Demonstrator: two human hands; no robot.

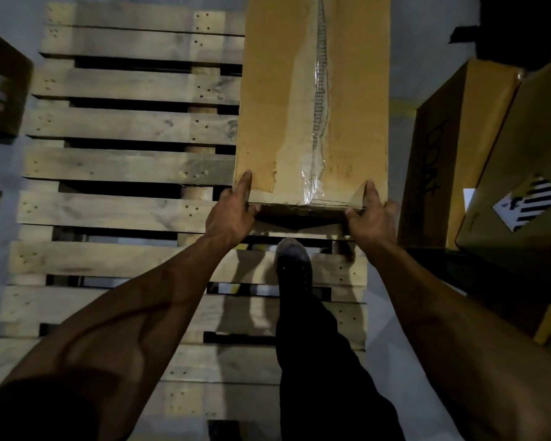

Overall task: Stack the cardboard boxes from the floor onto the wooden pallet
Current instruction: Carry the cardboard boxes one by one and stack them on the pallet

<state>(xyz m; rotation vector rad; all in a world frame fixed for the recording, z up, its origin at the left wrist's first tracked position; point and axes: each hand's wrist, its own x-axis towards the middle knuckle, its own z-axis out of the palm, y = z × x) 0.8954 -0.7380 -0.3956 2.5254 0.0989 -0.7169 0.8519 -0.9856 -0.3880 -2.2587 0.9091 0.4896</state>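
A long tan cardboard box (283, 100) with torn clear tape along its top seam lies over the right side of the wooden pallet (124, 128). My left hand (233, 211) grips its near left corner, thumb on top and fingers curled under the near edge. My right hand (371, 214) grips the near right corner the same way. The box's near end looks slightly raised above the slats. Its far end runs out of view.
My dark-trousered leg and shoe (293, 259) stand on the pallet just below the box. More cardboard boxes (458, 148) stand on the floor at the right, one bearing a striped label (528, 202). Another box (0, 87) sits at the left edge.
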